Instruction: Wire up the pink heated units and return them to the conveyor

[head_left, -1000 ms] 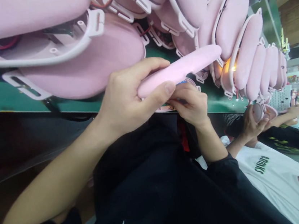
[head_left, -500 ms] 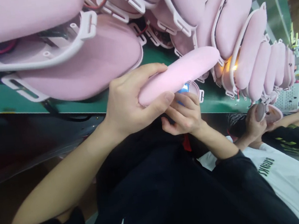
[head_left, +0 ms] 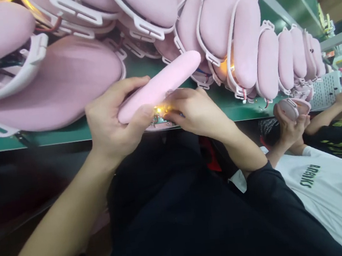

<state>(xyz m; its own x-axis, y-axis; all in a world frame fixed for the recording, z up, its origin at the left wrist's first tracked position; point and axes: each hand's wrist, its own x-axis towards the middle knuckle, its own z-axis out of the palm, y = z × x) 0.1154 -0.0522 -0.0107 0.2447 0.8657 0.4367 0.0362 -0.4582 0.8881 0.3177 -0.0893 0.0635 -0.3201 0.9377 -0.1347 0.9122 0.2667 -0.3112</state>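
Pink shell (head_left: 159, 85), long axis up-right, pinched in left hand (head_left: 111, 123) grip.

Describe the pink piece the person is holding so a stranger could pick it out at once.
Start at the green bench crowded with pink shells ringed in white frames. At its near edge, the left hand holds one pink shell edge-on, with the right hand at its underside. Unlike its neighbours, it is lifted off the bench, and a yellow light glows beneath it.
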